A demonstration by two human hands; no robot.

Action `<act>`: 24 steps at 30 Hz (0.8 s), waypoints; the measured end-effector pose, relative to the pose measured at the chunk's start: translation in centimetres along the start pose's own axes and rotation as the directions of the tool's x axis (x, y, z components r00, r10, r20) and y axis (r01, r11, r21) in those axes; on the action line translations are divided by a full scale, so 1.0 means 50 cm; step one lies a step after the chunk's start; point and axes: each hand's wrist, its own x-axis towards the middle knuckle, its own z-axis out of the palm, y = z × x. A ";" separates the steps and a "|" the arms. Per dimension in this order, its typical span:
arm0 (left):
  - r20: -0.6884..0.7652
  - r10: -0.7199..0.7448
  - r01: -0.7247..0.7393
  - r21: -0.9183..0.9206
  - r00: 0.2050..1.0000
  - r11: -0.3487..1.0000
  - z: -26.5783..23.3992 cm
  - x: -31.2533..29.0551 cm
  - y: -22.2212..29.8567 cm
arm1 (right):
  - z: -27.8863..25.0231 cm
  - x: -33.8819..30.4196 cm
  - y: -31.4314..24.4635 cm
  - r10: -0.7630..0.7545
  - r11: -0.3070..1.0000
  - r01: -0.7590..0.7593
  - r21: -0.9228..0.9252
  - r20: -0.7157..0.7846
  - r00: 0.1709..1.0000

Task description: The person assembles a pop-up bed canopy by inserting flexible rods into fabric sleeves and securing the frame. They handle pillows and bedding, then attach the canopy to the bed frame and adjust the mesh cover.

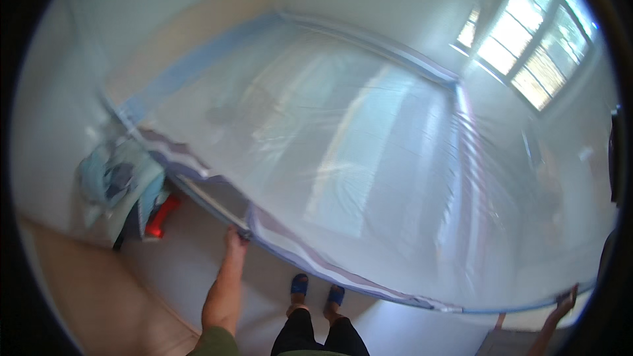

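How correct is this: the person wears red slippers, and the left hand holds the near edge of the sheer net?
One detail is wrong: the slippers are blue, as the head view shows. The left hand does hold the sheer net at its near edge.

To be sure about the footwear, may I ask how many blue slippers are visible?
2: left slipper and right slipper, both worn, near the picture's lower middle. Others could be hidden.

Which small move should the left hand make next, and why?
Perhaps the left hand should ease the striped border leftward along the rod: the border gapes just left of that hand, leaving rod bare, while the right hand grips the edge farther right.
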 end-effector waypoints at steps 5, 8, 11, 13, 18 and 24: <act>-0.001 -0.066 0.066 0.068 0.998 0.996 -0.013 0.027 0.057 | 0.038 -0.038 -0.138 0.159 0.959 -0.152 0.241 -0.007 0.987; -0.076 -0.137 0.140 0.033 0.988 0.990 0.058 0.013 -0.005 | 0.014 -0.085 -0.261 0.205 0.935 -0.165 0.313 -0.101 0.973; -0.072 -0.126 0.128 0.031 0.989 0.991 0.043 0.031 0.044 | 0.011 -0.115 -0.287 0.243 0.913 -0.189 0.363 -0.112 0.963; -0.124 -0.120 0.123 0.015 0.985 0.992 0.029 0.041 0.085 | 0.008 -0.131 -0.297 0.217 0.920 -0.168 0.353 -0.106 0.970; 0.115 -0.145 0.137 0.069 0.983 0.988 0.027 0.018 0.129 | -0.052 -0.144 -0.347 0.155 0.920 -0.136 0.367 -0.023 0.988; 0.110 -0.091 0.078 0.117 0.990 0.990 0.048 -0.001 0.183 | 0.057 -0.147 -0.444 0.195 0.935 -0.139 0.325 -0.147 0.970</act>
